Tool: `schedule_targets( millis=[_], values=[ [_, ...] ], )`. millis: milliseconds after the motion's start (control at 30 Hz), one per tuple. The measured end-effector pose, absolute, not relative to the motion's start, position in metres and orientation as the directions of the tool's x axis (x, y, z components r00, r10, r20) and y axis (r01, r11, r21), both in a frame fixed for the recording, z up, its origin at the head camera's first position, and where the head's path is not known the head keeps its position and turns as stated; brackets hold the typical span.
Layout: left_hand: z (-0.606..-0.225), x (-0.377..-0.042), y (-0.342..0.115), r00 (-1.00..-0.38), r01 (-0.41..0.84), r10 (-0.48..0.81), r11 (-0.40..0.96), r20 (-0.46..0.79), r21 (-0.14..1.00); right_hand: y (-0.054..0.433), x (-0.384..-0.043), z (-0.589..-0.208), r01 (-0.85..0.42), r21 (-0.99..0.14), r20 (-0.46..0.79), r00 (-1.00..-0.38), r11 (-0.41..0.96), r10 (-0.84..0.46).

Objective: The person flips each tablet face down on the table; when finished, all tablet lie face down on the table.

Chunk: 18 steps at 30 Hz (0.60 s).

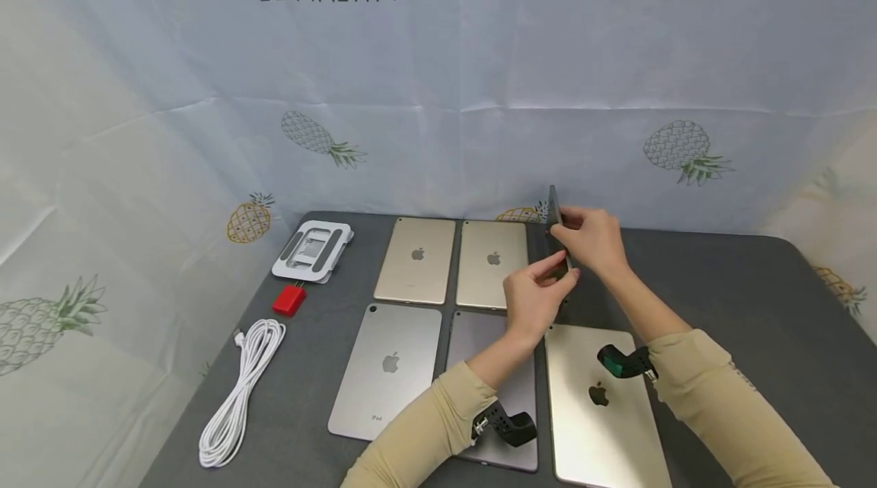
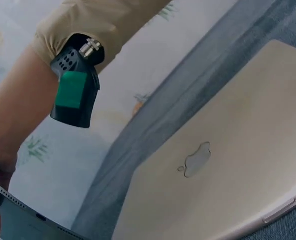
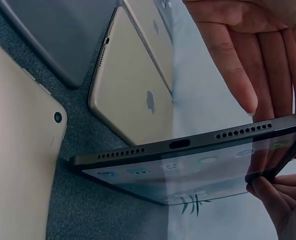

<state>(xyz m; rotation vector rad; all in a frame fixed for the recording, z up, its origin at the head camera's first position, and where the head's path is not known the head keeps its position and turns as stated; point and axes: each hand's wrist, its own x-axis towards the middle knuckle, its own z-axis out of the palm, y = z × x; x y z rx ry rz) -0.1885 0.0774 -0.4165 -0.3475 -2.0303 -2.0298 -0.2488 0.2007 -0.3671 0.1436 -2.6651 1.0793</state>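
A thin dark grey tablet [image 1: 556, 221] stands steeply tilted on the far side of the table. My right hand [image 1: 593, 240] grips its side, with thumb and fingers on opposite faces. My left hand [image 1: 534, 298] is at its near end. In the right wrist view, this left hand [image 3: 248, 55] has fairly straight fingers, with tips at or just above the tablet's edge; whether they press cannot be told. Speaker holes and a charging port show along the edge of the tablet [image 3: 180, 144], and its lit screen has icons. The left wrist view catches only a corner of the tablet [image 2: 28, 217].
Two small gold tablets [image 1: 414, 259] lie face down at the back. Nearer are a silver tablet [image 1: 390, 366], a grey tablet [image 1: 473, 328] partly under my left arm, and a large gold tablet [image 1: 603, 427]. Left are a folding stand [image 1: 314, 248], red plug [image 1: 289, 300] and coiled white cable [image 1: 240, 397].
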Motion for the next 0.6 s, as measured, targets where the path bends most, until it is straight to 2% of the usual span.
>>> schedule_targets(
  millis=[200, 400, 600],
  values=[
    [-0.427, -0.187, 0.076, -0.931, 0.353, 0.127, 0.073, 0.343, 0.933, 0.207, -0.244, -0.368, -0.165, -0.693, 0.255, -0.967, 0.702, 0.024],
    [-0.437, -0.188, 0.074, -0.926, 0.31, 0.321, 0.34, 0.2, 0.888, 0.219, -0.24, -0.372, -0.144, -0.729, 0.231, -0.972, 0.669, 0.042],
    [-0.447, -0.193, 0.075, -0.909, 0.36, 0.368, 0.45, 0.197, 0.817, 0.228, -0.237, -0.376, -0.107, -0.765, 0.199, -0.977, 0.635, 0.075]
  ],
)
